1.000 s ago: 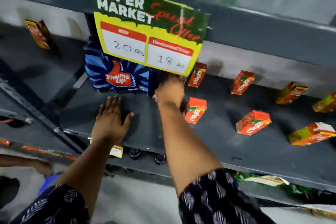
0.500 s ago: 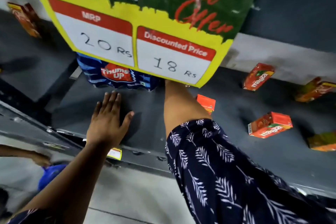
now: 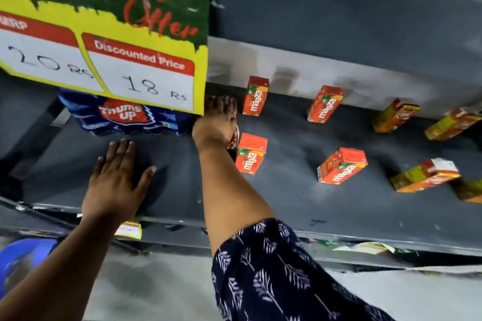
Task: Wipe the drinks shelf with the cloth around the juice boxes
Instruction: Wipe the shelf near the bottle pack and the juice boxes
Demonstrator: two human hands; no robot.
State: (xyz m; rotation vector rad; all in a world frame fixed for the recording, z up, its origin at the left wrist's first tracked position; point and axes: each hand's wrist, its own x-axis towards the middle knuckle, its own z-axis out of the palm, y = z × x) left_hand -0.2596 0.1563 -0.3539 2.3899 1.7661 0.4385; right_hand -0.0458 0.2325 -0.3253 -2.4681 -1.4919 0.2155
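From the head camera we see our left hand (image 3: 114,180) lying flat on the dull, dark grey metal drinks shelf (image 3: 300,198), fingers spread and holding nothing, its heel at the front edge. Just beyond its fingertips stands a glossy blue shrink-wrapped Thums Up pack (image 3: 125,117), soft and crinkled at its base.

Our right hand (image 3: 217,122) reaches deeper, palm down, fingers extended toward the pale back wall; a strip of red-and-white cloth (image 3: 234,138) peeks out under its right edge, but we cannot tell how the fingers hold it. A stiff printed price card (image 3: 104,34) hangs above and hides the thumb side of that hand.

Just right of those fingers stands an upright rectangular Maaza juice box (image 3: 255,96); a second Maaza carton (image 3: 251,153) sits beside the wrist, nearly touching the cloth. Farther right, more cartons (image 3: 341,165) lie well apart, tilted, with open bare shelf between them. The shelf's front lip is scuffed, with a yellow label (image 3: 129,230) below our left wrist. A patterned fabric sleeve (image 3: 273,268) covers our right upper arm.
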